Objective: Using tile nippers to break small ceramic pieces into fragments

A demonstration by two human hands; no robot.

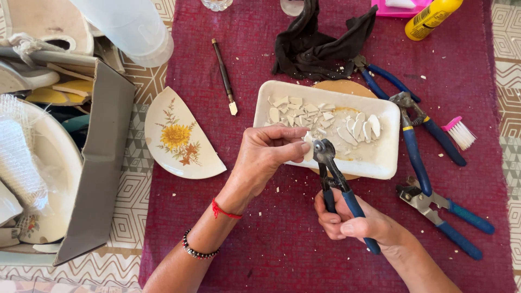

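Observation:
My left hand (pixel 266 154) pinches a small white ceramic shard (pixel 308 146) between thumb and fingers, just over the near rim of a white rectangular tray (pixel 385 163). My right hand (pixel 358 225) grips the blue handles of wheeled tile nippers (pixel 334 179), whose jaws sit on the shard's right edge. The tray holds several cut white ceramic pieces (pixel 325 116). A broken plate half with a yellow flower (pixel 179 138) lies left of my left hand.
A thin glass-cutter tool (pixel 224 76), a dark cloth (pixel 320 43), two more blue-handled pliers (pixel 418 130) (pixel 445 217), a small pink brush (pixel 460 132) and a yellow bottle (pixel 431 19) lie on the maroon mat (pixel 271 244). A cardboard box of crockery (pixel 92 163) stands left.

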